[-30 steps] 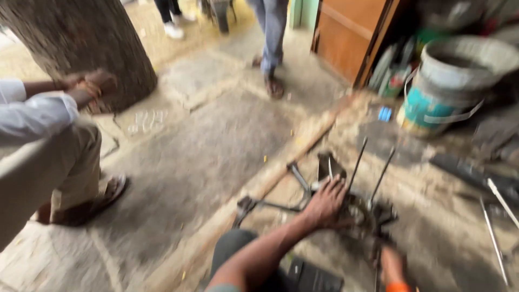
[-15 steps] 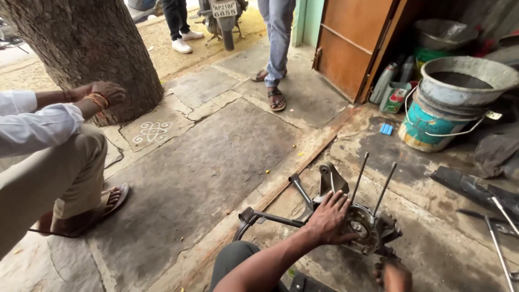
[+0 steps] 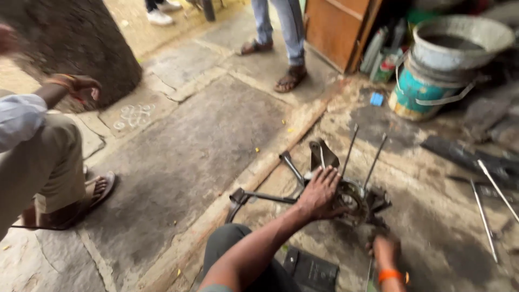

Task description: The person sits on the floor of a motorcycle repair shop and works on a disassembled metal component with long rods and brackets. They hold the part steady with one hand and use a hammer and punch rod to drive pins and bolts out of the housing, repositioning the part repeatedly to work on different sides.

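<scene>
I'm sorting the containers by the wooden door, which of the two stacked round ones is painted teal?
The lower round bucket with teal sides and a pale handle; the wide grey metal basin resting on it is unpainted.

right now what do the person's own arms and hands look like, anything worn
Both hands are bare, no gloves. The left arm is bare to past the elbow, no sleeve showing on the forearm. The right hand has an orange band at the wrist. No watch or rings can be made out.
</scene>
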